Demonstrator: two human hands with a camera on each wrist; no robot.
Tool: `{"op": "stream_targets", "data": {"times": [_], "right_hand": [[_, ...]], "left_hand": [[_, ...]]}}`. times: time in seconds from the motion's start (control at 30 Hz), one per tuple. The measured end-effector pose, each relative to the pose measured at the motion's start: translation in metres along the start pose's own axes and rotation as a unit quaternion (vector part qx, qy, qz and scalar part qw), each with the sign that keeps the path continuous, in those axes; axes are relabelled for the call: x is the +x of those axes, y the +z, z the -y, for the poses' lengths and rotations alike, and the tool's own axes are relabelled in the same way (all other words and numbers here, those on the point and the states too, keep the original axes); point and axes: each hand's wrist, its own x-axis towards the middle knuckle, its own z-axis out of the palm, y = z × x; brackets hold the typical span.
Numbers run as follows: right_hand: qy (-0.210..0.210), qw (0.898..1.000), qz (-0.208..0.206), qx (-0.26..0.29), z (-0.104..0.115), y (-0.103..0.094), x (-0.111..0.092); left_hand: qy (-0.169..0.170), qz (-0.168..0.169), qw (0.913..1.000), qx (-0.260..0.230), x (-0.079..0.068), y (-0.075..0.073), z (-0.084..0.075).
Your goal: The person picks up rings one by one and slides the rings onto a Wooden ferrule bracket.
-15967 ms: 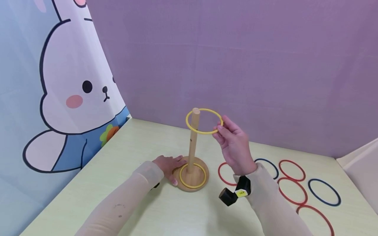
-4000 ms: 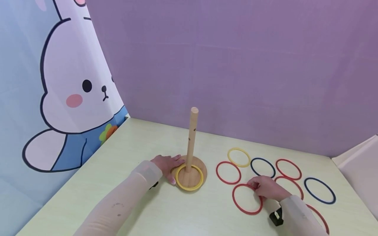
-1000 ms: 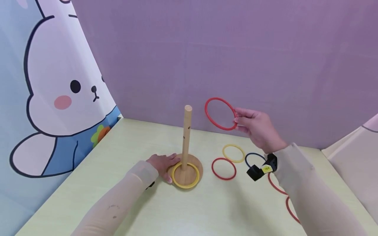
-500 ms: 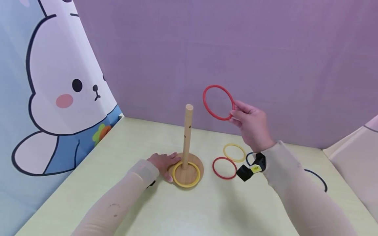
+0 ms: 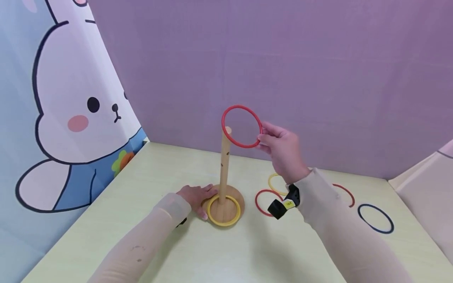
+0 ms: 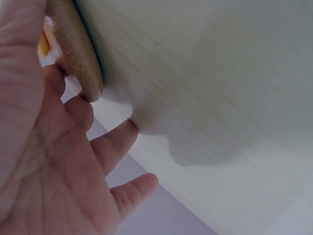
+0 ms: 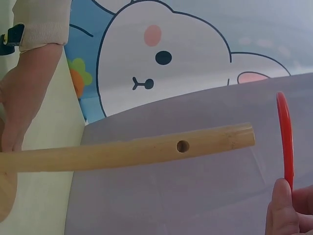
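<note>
Red ring (image 7: 285, 137) in right grip (image 5: 284, 151); peg (image 5: 224, 167) below

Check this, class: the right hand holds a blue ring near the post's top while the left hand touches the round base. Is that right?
No: the ring in the right hand is red, not blue, as the head view shows; the left hand does touch the base.

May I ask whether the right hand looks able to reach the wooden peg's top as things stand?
Probably yes: the right hand pinches a red ring just above the wooden peg, and the right wrist view shows nothing between ring and peg.
</note>
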Motion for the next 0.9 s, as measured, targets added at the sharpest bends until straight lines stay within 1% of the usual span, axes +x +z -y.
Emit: {"op": "stream_targets", "data": {"times": [0.17,0.4,0.5,0.67,0.77,0.9], "right_hand": [[0.013,1.000,0.010,-0.005,-0.0017,0.0023,0.0007],[0.047,0.998,0.028,-0.014,-0.0026,0.0066,0.0021],[0.055,0.997,0.043,-0.026,-0.0029,0.0080,0.0024],[0.071,0.993,0.076,-0.062,-0.0044,0.0075,0.0045],[0.079,0.989,0.092,-0.083,-0.0053,0.0065,0.0060],[0.081,0.986,0.109,-0.097,-0.0071,0.0049,0.0074]], "left_hand": [[0.001,-0.002,1.0000,-0.002,-0.0014,-0.0017,-0.0024],[-0.008,-0.001,1.0000,-0.002,0.0009,-0.0007,-0.0028],[-0.015,0.004,0.9999,-0.006,0.0018,-0.0004,-0.0024],[-0.023,0.011,0.9996,-0.008,0.0026,0.0004,-0.0023],[-0.024,0.012,0.9996,-0.002,0.0030,0.0006,-0.0020],[-0.021,0.013,0.9997,0.001,0.0040,0.0011,-0.0014]]}}
